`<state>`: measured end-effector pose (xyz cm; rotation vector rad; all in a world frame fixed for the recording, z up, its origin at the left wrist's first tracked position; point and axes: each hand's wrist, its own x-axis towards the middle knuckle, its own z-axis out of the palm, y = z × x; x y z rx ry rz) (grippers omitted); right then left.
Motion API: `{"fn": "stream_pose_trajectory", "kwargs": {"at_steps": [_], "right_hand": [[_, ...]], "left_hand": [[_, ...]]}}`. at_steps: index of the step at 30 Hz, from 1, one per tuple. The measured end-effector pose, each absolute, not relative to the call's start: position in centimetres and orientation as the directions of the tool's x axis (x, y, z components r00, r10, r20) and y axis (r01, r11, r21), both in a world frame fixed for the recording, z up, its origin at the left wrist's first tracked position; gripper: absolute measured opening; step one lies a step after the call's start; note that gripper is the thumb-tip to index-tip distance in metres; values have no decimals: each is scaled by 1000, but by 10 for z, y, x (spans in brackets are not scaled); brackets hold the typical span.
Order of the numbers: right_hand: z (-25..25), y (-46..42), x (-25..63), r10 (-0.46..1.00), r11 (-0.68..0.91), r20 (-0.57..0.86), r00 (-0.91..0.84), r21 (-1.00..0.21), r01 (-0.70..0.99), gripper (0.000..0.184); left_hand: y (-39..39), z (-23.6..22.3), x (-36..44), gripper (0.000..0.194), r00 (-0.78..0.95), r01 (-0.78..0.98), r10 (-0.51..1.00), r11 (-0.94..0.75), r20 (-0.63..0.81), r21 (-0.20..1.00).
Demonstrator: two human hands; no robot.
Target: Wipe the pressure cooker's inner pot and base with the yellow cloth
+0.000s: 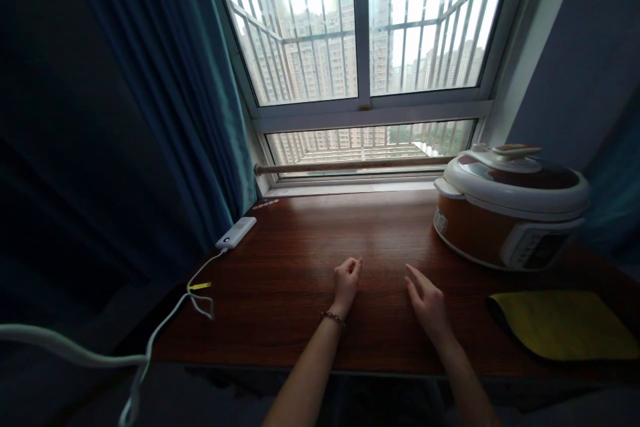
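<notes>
Two things are nearest the hands: a white-and-brown electric cooker [480,230] on the right half of the wooden desk [280,307], lid [555,178] on, and a yellow mat [565,325] with a dark edge lying near the front, just to the right of the right hand [431,307]. Neither is being touched. That hand is partly open, thumb apart from the fingers, with nothing in it that I can see. The left hand [346,282] is curled almost closed, no object showing, though I can't tell if something tiny is tucked inside. Both are over the middle of the desk, well apart; can't tell if they're resting on it. Progress-wise, my read is nothing's mid-handling: no visible result I'd call done, and how much is left can't be judged from this. Further out, a white device [237,233] with a cable [173,315] plugged in sits at the left by the blue curtain [200,113], and the barred window [364,47] is behind the desk.
</notes>
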<state>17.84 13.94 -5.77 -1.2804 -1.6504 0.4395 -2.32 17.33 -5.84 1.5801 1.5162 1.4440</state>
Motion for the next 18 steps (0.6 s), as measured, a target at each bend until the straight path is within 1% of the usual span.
{"fn": "stream_pose_trajectory", "kwargs": {"at_steps": [2, 4, 6, 8, 10, 13, 15, 18], "right_hand": [[-69, 121, 217, 845, 336, 529, 81, -641, 690, 44], [-83, 106, 257, 795, 238, 588, 150, -531, 814, 47], [-96, 94, 294, 756, 116, 624, 198, -425, 898, 51], [-106, 86, 322, 758, 30, 626, 184, -315, 949, 52], [-110, 82, 335, 793, 22, 599, 112, -211, 977, 47], [-102, 81, 329, 837, 71, 547, 6, -119, 990, 40], [-91, 80, 312, 858, 114, 512, -50, -95, 989, 41], [-71, 77, 272, 884, 167, 456, -100, -109, 980, 43]], "left_hand": [[173, -60, -23, 51, -149, 450, 917, -270, 369, 852], [173, -61, -22, 54, -99, 505, 914, -295, 394, 811], [172, -61, -20, 53, -71, 546, 908, -311, 413, 778], [172, -61, -19, 50, -67, 579, 901, -315, 429, 752], [172, -62, -20, 47, -71, 605, 894, -315, 443, 732], [170, -60, -23, 42, -73, 633, 883, -318, 463, 706], [168, -58, -26, 39, -69, 643, 876, -326, 477, 693], [160, -51, -24, 31, -61, 645, 869, -341, 491, 683]]}}
